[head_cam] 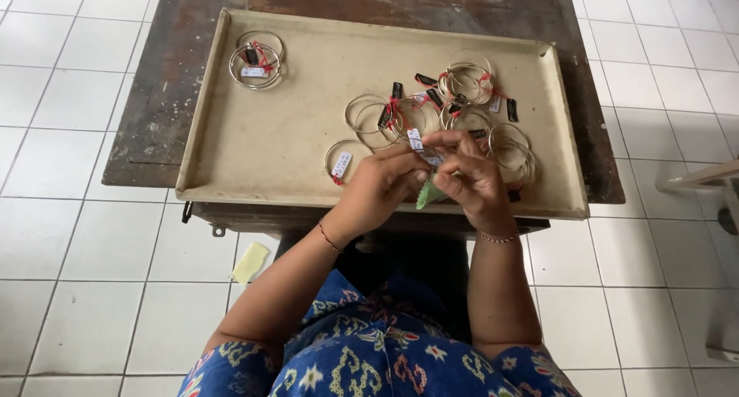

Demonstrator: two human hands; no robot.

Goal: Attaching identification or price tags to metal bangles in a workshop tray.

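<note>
Fingers of both hands meet over the near edge of the tray (231,147), pinched nearly shut. The left hand (379,188) and right hand (471,178) together hold a small white tag (419,145) between their fingertips; a green scrap (428,195) shows below, between the palms, though which hand grips it I cannot tell. The tag stands upright, narrow and pale with dark marks, just above the bangles (400,116). These thin silver rings lie heaped on the tray's right half, tied with red thread and carrying black and white tags. A separate bundle (256,61) lies at the far left corner. The tray rests on a dark wooden tabletop (165,97).
</note>
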